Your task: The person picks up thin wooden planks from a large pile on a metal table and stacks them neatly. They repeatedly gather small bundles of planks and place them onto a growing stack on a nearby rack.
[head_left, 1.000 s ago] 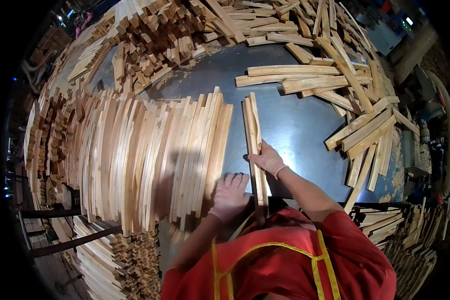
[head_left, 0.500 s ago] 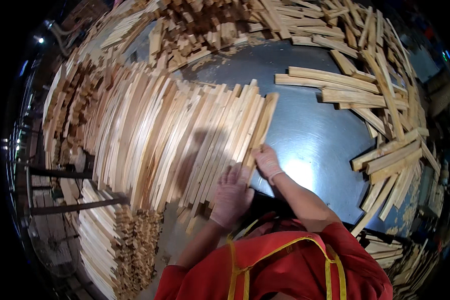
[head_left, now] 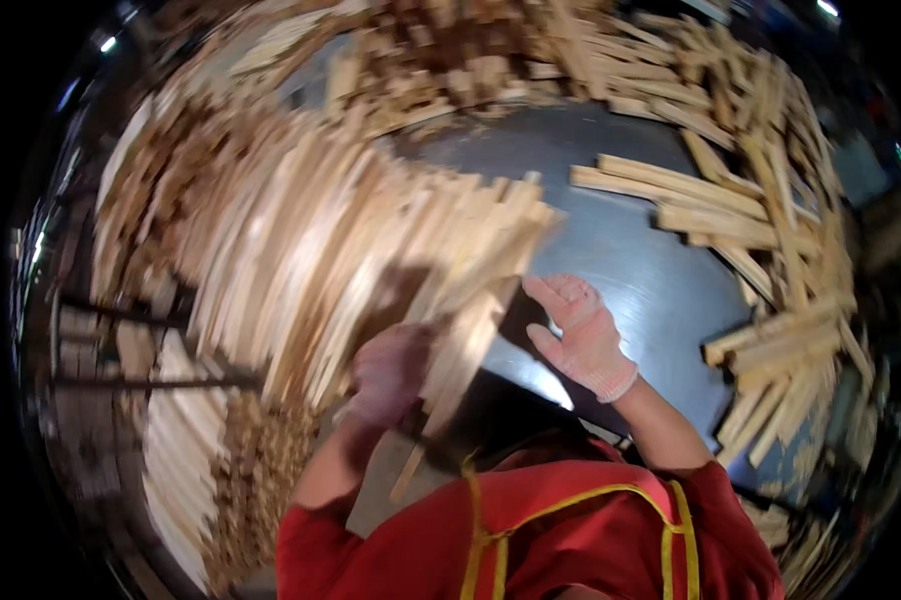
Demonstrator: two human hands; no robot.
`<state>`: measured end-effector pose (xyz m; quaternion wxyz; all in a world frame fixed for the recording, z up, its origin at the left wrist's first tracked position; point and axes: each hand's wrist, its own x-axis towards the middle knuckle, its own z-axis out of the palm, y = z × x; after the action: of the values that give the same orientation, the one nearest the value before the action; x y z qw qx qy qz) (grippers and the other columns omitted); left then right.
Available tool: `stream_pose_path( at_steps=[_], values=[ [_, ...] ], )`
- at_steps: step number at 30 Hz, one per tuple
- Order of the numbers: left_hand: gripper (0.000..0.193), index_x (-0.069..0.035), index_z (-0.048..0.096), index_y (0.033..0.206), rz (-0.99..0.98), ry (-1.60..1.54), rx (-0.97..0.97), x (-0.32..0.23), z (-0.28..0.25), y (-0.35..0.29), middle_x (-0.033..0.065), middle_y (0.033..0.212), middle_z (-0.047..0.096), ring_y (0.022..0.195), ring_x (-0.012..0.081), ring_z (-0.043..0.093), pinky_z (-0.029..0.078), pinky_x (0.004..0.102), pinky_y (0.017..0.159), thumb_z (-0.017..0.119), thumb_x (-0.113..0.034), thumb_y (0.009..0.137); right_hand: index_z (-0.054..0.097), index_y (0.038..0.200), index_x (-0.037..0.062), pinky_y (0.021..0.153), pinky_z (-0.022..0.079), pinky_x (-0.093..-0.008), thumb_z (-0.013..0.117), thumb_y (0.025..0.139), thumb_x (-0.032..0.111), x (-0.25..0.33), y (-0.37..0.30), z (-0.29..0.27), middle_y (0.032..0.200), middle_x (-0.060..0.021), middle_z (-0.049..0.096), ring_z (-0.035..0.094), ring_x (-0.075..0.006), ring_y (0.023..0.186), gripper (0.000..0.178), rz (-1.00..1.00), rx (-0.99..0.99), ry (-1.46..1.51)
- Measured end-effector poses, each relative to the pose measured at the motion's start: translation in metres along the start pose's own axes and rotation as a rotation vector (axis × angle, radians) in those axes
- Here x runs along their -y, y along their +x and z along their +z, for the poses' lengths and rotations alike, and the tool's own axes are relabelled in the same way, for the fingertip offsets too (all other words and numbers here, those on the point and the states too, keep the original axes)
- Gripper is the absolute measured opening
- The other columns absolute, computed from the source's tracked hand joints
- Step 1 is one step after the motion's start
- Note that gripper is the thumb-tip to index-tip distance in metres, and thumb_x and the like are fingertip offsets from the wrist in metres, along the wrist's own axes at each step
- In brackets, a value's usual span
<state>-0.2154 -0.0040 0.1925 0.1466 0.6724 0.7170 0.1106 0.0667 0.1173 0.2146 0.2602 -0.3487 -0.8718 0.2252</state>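
A long row of pale wooden strips [head_left: 320, 230] lies side by side on the metal table. My left hand [head_left: 390, 375], gloved, is over the near part of this row and smeared by motion. Its fingers do not show clearly, and I cannot make out whether it grips a strip. Just past the row's right edge, my right hand [head_left: 582, 335], in a light knitted glove, hovers above the table with thumb and fingers apart and nothing in it. Strips at the row's right end look blurred and slanted.
Loose strips [head_left: 680, 200] lie scattered along the table's right side. More wood is heaped at the back [head_left: 450, 70]. A stack of strips [head_left: 185, 470] stands at the lower left beside dark metal bars [head_left: 160, 383]. The metal tabletop [head_left: 620, 255] shows between the piles.
My right hand has come off the row's edge strip and opened, rising to the right. My left hand has shifted left across the row. The whole view has shifted slightly.
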Motion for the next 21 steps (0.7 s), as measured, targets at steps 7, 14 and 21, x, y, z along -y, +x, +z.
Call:
stream_pose_path(
  at_steps=[7, 14, 21],
  values=[
    [0.063, -0.013, 0.036, 0.163, -0.209, 0.733, -0.186, 0.150, 0.072, -0.056, 0.0173, 0.157, 0.051, 0.144, 0.0363, 0.050, 0.045, 0.0499, 0.116, 0.056, -0.030, 0.106, 0.063, 0.144, 0.0080, 0.116, 0.045, -0.0433, 0.073, 0.090, 0.032, -0.103, -0.119, -0.017, 0.142, -0.0203, 0.064, 0.058, -0.0416, 0.133, 0.060, 0.679, -0.116, 0.030],
    [0.088, -0.009, 0.035, 0.165, -0.011, 0.096, -0.249, 0.073, 0.097, -0.004, 0.0205, 0.162, 0.046, 0.149, 0.0397, 0.044, 0.034, 0.0514, 0.125, 0.076, -0.017, 0.088, 0.056, 0.145, -0.0021, 0.107, 0.051, -0.0493, 0.075, 0.084, 0.029, -0.269, -0.299, -0.128, 0.132, -0.0311, 0.067, 0.066, -0.0475, 0.119, 0.071, 1.256, -1.128, -0.568],
    [0.084, -0.005, 0.049, 0.154, 0.567, 0.011, -0.055, -0.153, 0.135, 0.040, 0.0235, 0.149, 0.056, 0.135, 0.0441, 0.055, 0.046, 0.0507, 0.113, 0.085, -0.016, 0.079, 0.061, 0.134, -0.0049, 0.088, 0.059, -0.0422, 0.077, 0.087, 0.017, -0.327, -0.339, -0.157, 0.114, -0.0189, 0.074, 0.073, -0.0323, 0.099, 0.055, 1.478, -1.036, 0.328]
  ],
)
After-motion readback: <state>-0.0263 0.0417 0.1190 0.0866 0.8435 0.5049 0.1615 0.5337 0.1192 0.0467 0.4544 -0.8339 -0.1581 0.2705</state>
